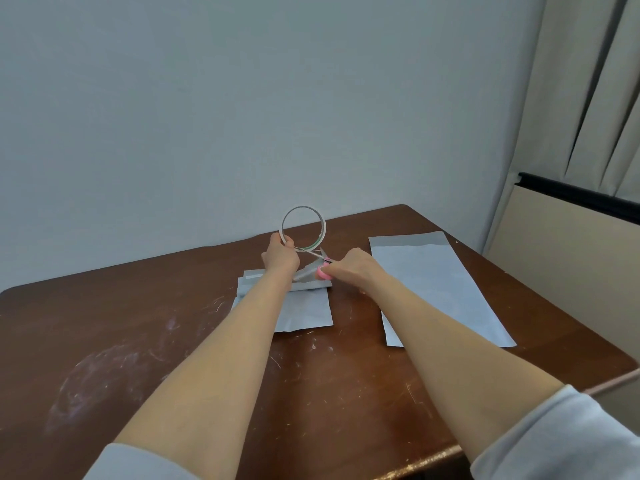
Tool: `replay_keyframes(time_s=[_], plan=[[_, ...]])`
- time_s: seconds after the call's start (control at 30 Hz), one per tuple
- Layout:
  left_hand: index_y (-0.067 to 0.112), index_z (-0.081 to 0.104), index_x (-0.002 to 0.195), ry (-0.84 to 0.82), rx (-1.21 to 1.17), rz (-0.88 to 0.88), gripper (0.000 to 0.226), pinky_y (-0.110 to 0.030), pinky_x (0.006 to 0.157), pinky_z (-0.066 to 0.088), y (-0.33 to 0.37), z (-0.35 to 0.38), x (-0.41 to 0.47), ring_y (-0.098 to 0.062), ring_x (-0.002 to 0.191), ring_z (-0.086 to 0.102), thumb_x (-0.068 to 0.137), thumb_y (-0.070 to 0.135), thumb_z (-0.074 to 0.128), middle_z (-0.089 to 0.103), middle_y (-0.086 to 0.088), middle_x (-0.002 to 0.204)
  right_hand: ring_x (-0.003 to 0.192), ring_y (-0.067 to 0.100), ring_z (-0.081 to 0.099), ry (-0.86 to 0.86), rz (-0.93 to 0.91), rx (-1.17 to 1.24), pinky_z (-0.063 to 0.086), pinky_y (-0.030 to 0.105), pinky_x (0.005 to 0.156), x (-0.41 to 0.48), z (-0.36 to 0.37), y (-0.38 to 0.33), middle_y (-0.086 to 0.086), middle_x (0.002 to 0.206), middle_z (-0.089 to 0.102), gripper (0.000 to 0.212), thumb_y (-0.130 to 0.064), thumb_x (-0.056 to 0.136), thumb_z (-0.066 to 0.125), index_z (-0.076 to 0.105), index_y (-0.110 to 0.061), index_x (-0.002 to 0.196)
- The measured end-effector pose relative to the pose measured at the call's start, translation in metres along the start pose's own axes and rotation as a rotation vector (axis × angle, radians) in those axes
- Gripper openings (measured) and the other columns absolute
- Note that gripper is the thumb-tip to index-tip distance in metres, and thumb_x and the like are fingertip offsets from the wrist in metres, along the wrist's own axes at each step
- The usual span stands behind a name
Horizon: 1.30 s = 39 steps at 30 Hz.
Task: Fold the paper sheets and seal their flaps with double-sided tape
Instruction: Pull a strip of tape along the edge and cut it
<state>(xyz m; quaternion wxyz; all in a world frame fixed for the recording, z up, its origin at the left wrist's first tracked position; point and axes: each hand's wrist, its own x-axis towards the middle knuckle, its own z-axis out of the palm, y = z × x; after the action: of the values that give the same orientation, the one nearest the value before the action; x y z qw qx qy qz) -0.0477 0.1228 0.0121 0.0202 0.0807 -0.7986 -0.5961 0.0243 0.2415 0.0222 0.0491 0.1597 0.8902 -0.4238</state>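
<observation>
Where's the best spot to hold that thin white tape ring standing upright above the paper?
Probably the lower-left rim of the thin white tape ring, coming from the left, where the left hand pinches it. The ring stands upright, and its strip runs off the lower right toward the pink-handled scissors, so keep that side free.

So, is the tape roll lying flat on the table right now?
No, the left hand holds the tape roll up on edge above the folded sheet.
</observation>
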Motion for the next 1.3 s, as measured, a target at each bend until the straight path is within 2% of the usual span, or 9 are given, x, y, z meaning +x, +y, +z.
replay_keyframes(time_s=[0.13, 0.27, 0.4, 0.53, 0.67, 0.8, 0.93, 1.03, 1.3], plan=[[0.014, 0.050, 0.116, 0.008, 0.014, 0.012, 0.024, -0.032, 0.081, 0.040, 0.001, 0.003, 0.001, -0.022, 0.085, 0.045, 0.102, 0.021, 0.032, 0.047, -0.015, 0.129, 0.060, 0.020, 0.030, -0.018, 0.016, 0.052, 0.028, 0.027, 0.053, 0.001, -0.008, -0.005, 0.000, 0.063, 0.033, 0.020, -0.020, 0.066, 0.060, 0.043, -0.018, 0.055], [0.011, 0.051, 0.118, 0.015, 0.014, 0.006, 0.025, -0.032, 0.082, 0.039, 0.005, 0.004, 0.002, -0.023, 0.088, 0.045, 0.101, 0.019, 0.034, 0.048, -0.015, 0.129, 0.058, 0.016, 0.030, 0.046, 0.011, -0.056, 0.027, 0.025, 0.053, 0.006, -0.010, 0.003, -0.001, 0.063, 0.035, 0.030, -0.027, 0.072, 0.065, 0.041, -0.014, 0.057], [0.009, 0.052, 0.115, 0.001, -0.086, -0.036, 0.021, -0.044, 0.078, 0.056, 0.016, 0.005, 0.002, -0.028, 0.096, 0.054, 0.101, 0.018, 0.039, 0.052, -0.015, 0.120, 0.068, 0.018, 0.040, 0.085, -0.019, -0.048, 0.032, 0.026, 0.056, 0.012, -0.012, 0.008, -0.001, 0.078, 0.048, 0.025, -0.030, 0.071, 0.066, 0.049, -0.012, 0.066], [0.004, 0.057, 0.114, 0.049, -0.137, -0.016, 0.021, -0.038, 0.074, 0.058, 0.024, 0.005, 0.008, -0.031, 0.106, 0.062, 0.099, 0.012, 0.044, 0.057, -0.017, 0.121, 0.072, 0.017, 0.047, 0.112, -0.034, -0.006, 0.034, 0.023, 0.055, 0.017, -0.018, 0.010, 0.003, 0.091, 0.065, 0.023, -0.028, 0.072, 0.069, 0.053, -0.014, 0.064], [0.000, 0.057, 0.115, 0.082, -0.199, 0.003, 0.022, -0.036, 0.073, 0.058, 0.033, 0.007, 0.016, -0.025, 0.087, 0.065, 0.099, 0.008, 0.043, 0.059, -0.019, 0.117, 0.080, 0.016, 0.057, 0.119, -0.028, 0.038, 0.042, 0.025, 0.063, 0.028, -0.022, 0.010, -0.003, 0.094, 0.066, 0.015, -0.027, 0.079, 0.070, 0.062, -0.013, 0.077], [0.000, 0.055, 0.117, 0.146, -0.313, -0.034, 0.022, -0.032, 0.060, 0.057, 0.044, -0.001, 0.028, -0.018, 0.068, 0.061, 0.100, 0.005, 0.041, 0.056, -0.016, 0.102, 0.081, 0.020, 0.057, 0.243, 0.065, 0.145, 0.050, 0.029, 0.072, 0.045, -0.028, 0.016, 0.002, 0.092, 0.062, 0.029, -0.027, 0.082, 0.065, 0.061, -0.006, 0.101], [0.000, 0.056, 0.112, 0.042, -0.244, -0.047, 0.017, -0.031, 0.063, 0.057, 0.046, -0.002, 0.041, -0.018, 0.063, 0.060, 0.098, 0.006, 0.047, 0.057, -0.011, 0.074, 0.067, 0.017, 0.052, 0.298, 0.081, 0.100, 0.033, 0.022, 0.047, 0.059, -0.034, 0.018, -0.001, 0.068, 0.053, 0.018, -0.027, 0.085, 0.065, 0.062, -0.009, 0.084], [0.007, 0.051, 0.107, -0.067, -0.180, -0.047, 0.010, -0.031, 0.061, 0.057, 0.043, 0.011, 0.049, -0.017, 0.062, 0.060, 0.098, 0.007, 0.048, 0.056, -0.011, 0.070, 0.070, 0.019, 0.055, 0.358, 0.067, 0.055, 0.030, 0.023, 0.044, 0.081, -0.030, 0.013, 0.004, 0.077, 0.059, 0.021, -0.028, 0.086, 0.064, 0.067, -0.007, 0.090], [0.001, 0.051, 0.125, -0.135, -0.087, -0.083, 0.027, -0.036, 0.075, 0.056, 0.023, 0.035, 0.089, -0.025, 0.080, 0.065, 0.097, 0.004, 0.048, 0.059, -0.017, 0.097, 0.091, 0.031, 0.069, 0.406, 0.104, 0.077, 0.055, 0.035, 0.078, 0.142, -0.018, 0.015, 0.015, 0.103, 0.068, 0.028, -0.026, 0.090, 0.060, 0.060, -0.004, 0.108]])
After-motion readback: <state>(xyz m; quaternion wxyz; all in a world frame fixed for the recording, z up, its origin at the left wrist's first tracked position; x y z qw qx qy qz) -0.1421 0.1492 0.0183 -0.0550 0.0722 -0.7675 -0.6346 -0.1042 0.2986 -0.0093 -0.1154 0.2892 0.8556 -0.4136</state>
